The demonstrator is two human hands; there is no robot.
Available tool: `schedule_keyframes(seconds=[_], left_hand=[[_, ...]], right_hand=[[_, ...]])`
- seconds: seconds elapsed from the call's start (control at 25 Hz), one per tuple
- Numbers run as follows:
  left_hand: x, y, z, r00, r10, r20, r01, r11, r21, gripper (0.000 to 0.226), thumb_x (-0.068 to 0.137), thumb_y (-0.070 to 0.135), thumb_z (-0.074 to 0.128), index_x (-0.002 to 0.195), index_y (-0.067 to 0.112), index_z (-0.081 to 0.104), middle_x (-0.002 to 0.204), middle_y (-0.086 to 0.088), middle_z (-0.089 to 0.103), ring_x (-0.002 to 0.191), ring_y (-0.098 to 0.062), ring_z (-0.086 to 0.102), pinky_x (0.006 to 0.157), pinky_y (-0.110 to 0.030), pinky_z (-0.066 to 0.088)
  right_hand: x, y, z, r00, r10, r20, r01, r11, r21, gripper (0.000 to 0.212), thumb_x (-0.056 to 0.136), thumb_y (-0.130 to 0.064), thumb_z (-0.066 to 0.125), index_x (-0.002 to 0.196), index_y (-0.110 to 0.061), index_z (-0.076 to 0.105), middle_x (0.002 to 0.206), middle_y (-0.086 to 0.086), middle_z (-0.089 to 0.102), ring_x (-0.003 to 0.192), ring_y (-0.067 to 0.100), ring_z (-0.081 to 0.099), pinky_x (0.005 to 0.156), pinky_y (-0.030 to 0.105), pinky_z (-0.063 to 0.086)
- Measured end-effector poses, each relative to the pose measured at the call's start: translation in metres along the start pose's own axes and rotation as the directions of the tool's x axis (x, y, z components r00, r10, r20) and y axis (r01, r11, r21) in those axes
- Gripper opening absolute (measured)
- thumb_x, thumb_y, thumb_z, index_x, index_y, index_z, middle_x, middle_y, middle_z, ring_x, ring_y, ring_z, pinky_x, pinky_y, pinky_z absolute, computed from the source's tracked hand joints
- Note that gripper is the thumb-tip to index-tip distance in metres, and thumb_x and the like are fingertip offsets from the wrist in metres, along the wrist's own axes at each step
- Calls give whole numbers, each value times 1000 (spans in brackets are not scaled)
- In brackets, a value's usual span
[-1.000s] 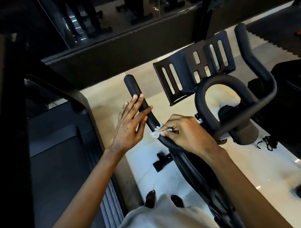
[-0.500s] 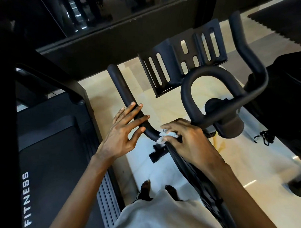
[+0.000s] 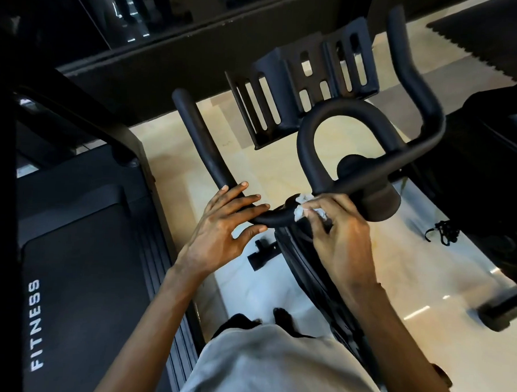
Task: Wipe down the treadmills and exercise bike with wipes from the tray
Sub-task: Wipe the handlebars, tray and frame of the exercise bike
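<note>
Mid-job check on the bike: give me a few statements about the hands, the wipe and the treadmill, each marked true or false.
1. The right hand pinches a white wipe against the bike's handlebar. True.
2. The left hand is curled tight round the handlebar. False: its fingers are straight and rest on the bar.
3. The treadmill is on the person's right. False: it is on the left, and its belt reads FITNESS.
4. A black cord lies on the pale floor to the right of the bike. True.
</note>
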State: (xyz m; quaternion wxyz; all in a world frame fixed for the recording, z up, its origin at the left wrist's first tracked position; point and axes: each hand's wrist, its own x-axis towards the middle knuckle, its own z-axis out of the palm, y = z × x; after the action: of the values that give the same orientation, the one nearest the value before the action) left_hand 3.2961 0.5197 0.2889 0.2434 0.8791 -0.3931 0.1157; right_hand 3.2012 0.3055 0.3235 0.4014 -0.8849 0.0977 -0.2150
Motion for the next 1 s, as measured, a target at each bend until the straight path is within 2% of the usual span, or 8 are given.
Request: schedule_keyframes(seconds=[0.16, 0.24, 0.32, 0.4, 0.6, 0.8, 0.92, 1.0], left_hand=[[1, -1, 8, 998, 37, -48, -38, 999, -29, 40, 97, 44, 60, 125, 18, 71, 126, 1, 69, 138, -21, 47, 122, -43, 26], [1, -2, 9, 996, 46, -74, -49, 998, -39, 38, 96, 42, 62, 123, 18, 72, 124, 0, 70, 137, -22, 49, 122, -44, 26], [0, 3, 10, 993, 31, -112, -35, 999, -32, 35, 94, 38, 68, 122, 17, 73, 125, -2, 70, 138, -23, 49, 123, -42, 24], [0, 11, 13, 992, 19, -127, -17, 1000, 11, 34, 95, 36, 67, 123, 18, 73, 127, -1, 69, 139, -24, 48, 124, -41, 24], [3, 27, 22, 985, -14, -173, 21, 999, 38, 31, 98, 37, 64, 122, 21, 74, 117, 2, 74, 120, -23, 63, 122, -39, 27], [10, 33, 27, 980, -27, -195, 26, 1000, -10, 32, 97, 42, 64, 118, 21, 76, 111, 2, 76, 105, -18, 70, 116, -35, 35], [11, 34, 27, 980, -8, -200, 4, 1000, -19, 34, 96, 42, 63, 117, 19, 76, 108, 2, 76, 102, -19, 71, 106, -35, 39], [13, 35, 27, 976, -3, -216, 2, 1000, -3, 33, 94, 43, 66, 116, 20, 76, 104, 2, 77, 100, -20, 71, 104, -38, 41]], right_hand=[[-12, -5, 16, 994, -93, 50, 97, 992, -77, 10, 90, -7, 72, 96, -13, 77, 104, 0, 67, 97, 16, 65, 93, 10, 41], [-4, 1, 7, 999, -38, -24, 36, 998, -54, 12, 92, -9, 70, 99, -16, 76, 104, -2, 67, 96, 15, 66, 93, 14, 46], [5, 6, -2, 991, 77, -112, -77, 997, 3, 19, 93, -11, 68, 109, -20, 72, 109, -3, 66, 100, 15, 65, 95, 28, 50], [6, 4, -1, 975, 143, -170, -148, 989, -19, 28, 94, -12, 66, 120, -21, 70, 115, -2, 66, 106, 16, 64, 99, 34, 50], [-14, -4, 12, 990, 69, -127, -75, 996, -42, 22, 93, -8, 68, 110, -20, 77, 115, -4, 67, 101, 2, 64, 97, 12, 45], [7, -1, 4, 936, 177, -305, -196, 980, -34, 19, 93, -11, 69, 107, -19, 77, 107, -2, 67, 87, 2, 60, 81, 2, 41], [-16, -10, 20, 959, 170, -227, -182, 983, -33, 19, 93, -13, 70, 108, -23, 77, 113, -6, 66, 88, 2, 64, 83, 7, 46], [-16, -5, 16, 959, 168, -229, -180, 983, -32, 18, 92, -15, 71, 106, -25, 77, 109, -7, 67, 81, -2, 62, 77, 7, 46]])
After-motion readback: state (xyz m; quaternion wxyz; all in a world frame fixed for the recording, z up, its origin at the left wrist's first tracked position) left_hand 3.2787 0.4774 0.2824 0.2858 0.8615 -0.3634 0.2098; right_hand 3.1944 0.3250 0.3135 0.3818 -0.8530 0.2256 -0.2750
